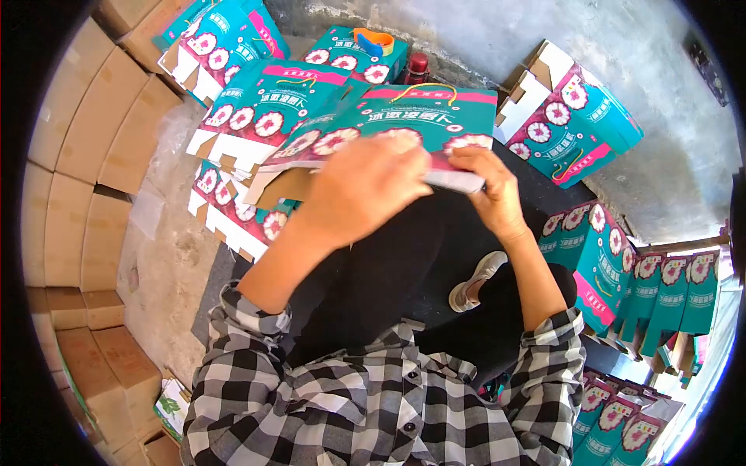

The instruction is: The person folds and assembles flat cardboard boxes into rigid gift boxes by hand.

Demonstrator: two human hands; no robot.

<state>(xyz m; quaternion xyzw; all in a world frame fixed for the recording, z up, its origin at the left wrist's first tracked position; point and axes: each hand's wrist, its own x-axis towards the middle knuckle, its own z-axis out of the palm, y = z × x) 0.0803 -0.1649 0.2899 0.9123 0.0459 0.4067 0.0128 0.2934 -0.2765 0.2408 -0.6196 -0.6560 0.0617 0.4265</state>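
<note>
Workpiece: one teal-and-pink carton, located in front of the person, above the knees, with its printed panel facing up and its yellow cord handle at the far edge. A white flap projected from the near edge.

Right hand: clamped on the near right corner of the carton, thumb over the printed panel. Left hand: laid across the near edge; it was blurred, so whether its fingers were pinched together or apart could not be told.

Step in hand: judged to be the folding or closing of the near end, the right hand steadying the corner while the left worked along the edge. The next move called for a firm right-hand hold and even left-hand pressure, with the flap kept square to the panel.

Surroundings: further printed cartons lay to the left, overlapping; a finished-looking carton leaned against the wall at right.
</note>
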